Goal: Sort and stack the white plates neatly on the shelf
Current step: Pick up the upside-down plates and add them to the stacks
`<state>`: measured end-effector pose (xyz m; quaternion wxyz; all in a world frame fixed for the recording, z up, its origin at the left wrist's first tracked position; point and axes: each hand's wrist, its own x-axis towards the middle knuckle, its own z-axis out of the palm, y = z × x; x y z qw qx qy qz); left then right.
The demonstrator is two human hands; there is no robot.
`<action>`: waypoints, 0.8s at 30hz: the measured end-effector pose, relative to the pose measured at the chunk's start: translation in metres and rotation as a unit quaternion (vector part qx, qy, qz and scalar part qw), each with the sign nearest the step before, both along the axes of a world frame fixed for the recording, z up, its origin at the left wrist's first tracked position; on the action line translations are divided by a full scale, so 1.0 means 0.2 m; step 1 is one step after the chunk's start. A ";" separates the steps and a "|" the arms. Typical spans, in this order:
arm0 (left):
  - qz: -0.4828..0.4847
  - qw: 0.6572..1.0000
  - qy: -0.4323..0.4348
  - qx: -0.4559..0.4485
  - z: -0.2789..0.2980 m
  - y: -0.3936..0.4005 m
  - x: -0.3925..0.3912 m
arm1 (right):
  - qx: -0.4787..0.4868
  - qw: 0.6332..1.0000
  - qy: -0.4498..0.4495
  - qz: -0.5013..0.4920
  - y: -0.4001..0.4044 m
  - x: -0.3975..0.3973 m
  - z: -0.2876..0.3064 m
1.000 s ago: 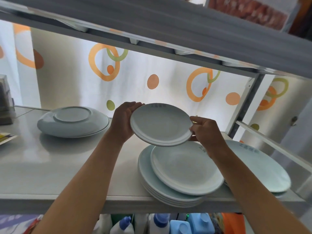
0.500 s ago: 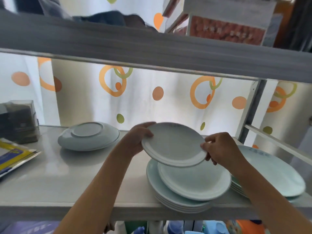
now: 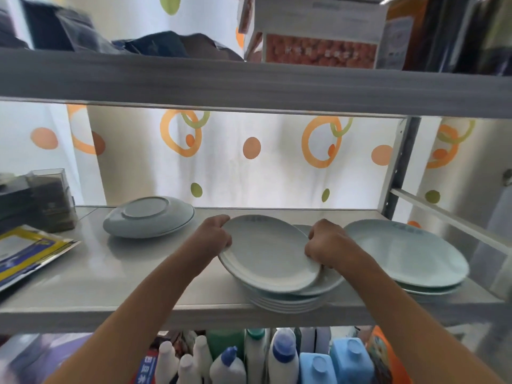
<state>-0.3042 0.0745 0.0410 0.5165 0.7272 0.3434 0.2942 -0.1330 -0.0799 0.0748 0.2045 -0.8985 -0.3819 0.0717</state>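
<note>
Both hands grip one small round white plate (image 3: 267, 254) by its opposite rims: the left hand (image 3: 213, 238) curls its fingers over the left rim, and the right hand (image 3: 325, 243) curls round the right rim, knuckles up. The plate is tilted slightly, its near edge lower, and sits at or just above the top of a stack of round white plates (image 3: 288, 299) that stands at the front edge of the grey metal shelf (image 3: 110, 278), a little right of the middle. Whether the held plate fully rests on the plate beneath cannot be told. The stack's lower plates are wider and overhang the shelf's front edge a little.

Just beside the stack, toward the right end of the shelf, lie larger pale blue-white round plates (image 3: 410, 256), face up, piled a few high. Toward the back left of the shelf a round white plate turned upside down (image 3: 149, 216) shows its foot ring. At the left end are a dark translucent plastic box (image 3: 52, 198) and, nearer the front edge, a flat yellow and blue packet (image 3: 25, 250).

Behind the shelf hangs a white curtain with orange rings and dots (image 3: 249, 159). On the upper shelf stand a white and red cardboard box (image 3: 318, 37) and dark bags (image 3: 166, 45). Below, white and blue plastic bottles (image 3: 282, 356) crowd together.
</note>
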 end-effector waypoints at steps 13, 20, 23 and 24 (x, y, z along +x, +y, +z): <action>0.025 0.999 0.023 0.023 -0.04 -0.05 0.04 | -0.033 0.989 -0.141 -0.023 -0.04 -0.06 0.07; 0.132 0.968 -0.073 0.198 0.00 0.06 -0.14 | 0.091 0.974 -0.168 0.125 0.18 -0.25 0.13; 0.161 0.959 -0.097 0.211 0.01 0.11 -0.23 | 0.148 0.962 -0.140 0.183 0.31 -0.43 0.18; 0.172 0.956 -0.101 0.214 0.01 0.14 -0.27 | 0.171 0.957 -0.125 0.198 0.35 -0.50 0.20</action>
